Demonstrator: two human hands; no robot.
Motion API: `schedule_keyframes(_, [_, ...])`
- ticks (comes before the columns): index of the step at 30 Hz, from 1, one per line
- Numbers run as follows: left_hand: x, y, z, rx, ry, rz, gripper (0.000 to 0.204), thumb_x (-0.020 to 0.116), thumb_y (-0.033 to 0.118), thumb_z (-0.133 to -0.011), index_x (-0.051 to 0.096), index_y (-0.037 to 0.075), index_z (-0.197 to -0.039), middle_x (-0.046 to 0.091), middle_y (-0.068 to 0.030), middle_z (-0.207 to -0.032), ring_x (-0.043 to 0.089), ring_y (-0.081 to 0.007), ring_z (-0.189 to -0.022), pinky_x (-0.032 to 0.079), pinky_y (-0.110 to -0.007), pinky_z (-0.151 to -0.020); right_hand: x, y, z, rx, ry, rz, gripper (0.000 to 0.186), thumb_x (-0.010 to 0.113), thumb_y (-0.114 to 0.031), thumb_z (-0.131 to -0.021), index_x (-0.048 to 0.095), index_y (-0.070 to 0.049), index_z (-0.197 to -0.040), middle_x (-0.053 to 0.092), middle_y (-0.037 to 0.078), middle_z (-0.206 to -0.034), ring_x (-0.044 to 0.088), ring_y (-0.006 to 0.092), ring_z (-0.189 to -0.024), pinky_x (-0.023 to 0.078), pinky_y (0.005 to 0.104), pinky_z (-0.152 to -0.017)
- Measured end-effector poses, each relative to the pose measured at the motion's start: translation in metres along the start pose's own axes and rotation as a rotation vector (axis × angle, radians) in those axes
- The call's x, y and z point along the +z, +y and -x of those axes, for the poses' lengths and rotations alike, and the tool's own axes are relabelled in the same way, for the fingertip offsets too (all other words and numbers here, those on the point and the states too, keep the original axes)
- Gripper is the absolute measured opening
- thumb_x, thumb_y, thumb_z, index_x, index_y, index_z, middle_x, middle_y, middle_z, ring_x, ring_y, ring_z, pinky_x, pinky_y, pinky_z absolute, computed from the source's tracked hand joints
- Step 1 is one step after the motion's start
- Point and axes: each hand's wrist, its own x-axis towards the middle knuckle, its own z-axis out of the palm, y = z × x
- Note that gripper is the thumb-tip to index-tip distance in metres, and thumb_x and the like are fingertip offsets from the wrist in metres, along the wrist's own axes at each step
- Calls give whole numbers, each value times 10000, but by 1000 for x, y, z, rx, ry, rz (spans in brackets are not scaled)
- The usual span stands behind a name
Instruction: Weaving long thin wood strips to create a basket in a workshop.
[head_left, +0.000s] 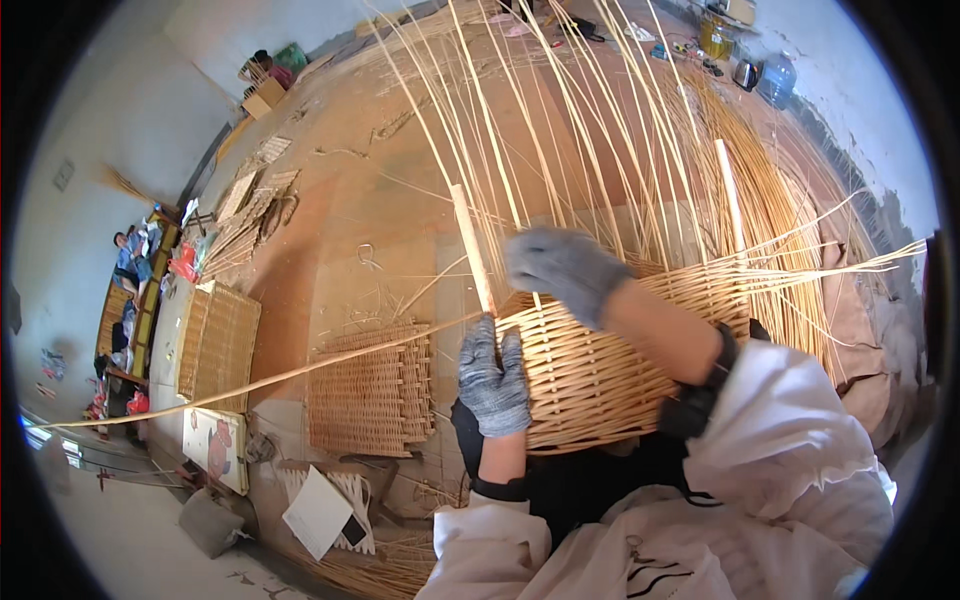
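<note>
A half-woven wicker panel [600, 375] lies across my lap, its long upright stakes fanning out away from me. Two thicker pale wooden posts stand in it, a left post [468, 245] and a right post [730, 200]. My left hand [493, 380], in a grey glove, is closed on the panel's left edge at the foot of the left post. A long wicker rod [270, 380] runs out leftward from that corner. My right hand [565, 270], gloved too and slightly blurred, is curled over the weave's top edge among the stakes; what its fingers hold is hidden.
Left of me on the floor lies a finished woven panel [365, 390], with a wicker box [220, 340] beyond. A white sheet [318, 512] rests on a low stool. Bundled wicker rods [800, 270] lie at right. Another person [265, 72] sits far back; a water jug [777, 80] stands by the wall.
</note>
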Motion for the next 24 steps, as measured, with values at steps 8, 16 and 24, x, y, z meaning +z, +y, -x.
schedule_keyframes(8, [-7,-18,-3,-481,-75,797,354,577,-50,-710,508,0,-1054,555,-65,-927,516,-115,-832,426,-241,-765,99,5,-120,1430,-423,-874,418,531,-137,-763,437,-50,-1161,599,115,-978,570,236,-937,469,311,-731])
schedule_keyframes(16, [13,-42,7,-427,-23,919,364,624,-27,-721,479,-2,-1055,546,-47,-948,507,-119,-854,415,-246,-791,59,-9,-108,1017,389,-509,230,433,-158,-832,482,-46,-1026,555,123,-734,562,254,-661,466,380,-612])
schedule_keyframes(24, [2,-28,-5,-301,-183,424,283,610,89,-769,523,6,-1025,562,-62,-969,519,-119,-877,430,-242,-776,36,-22,64,1020,1006,-2005,214,517,-157,-831,478,-30,-998,428,6,-579,403,136,-465,491,373,-598])
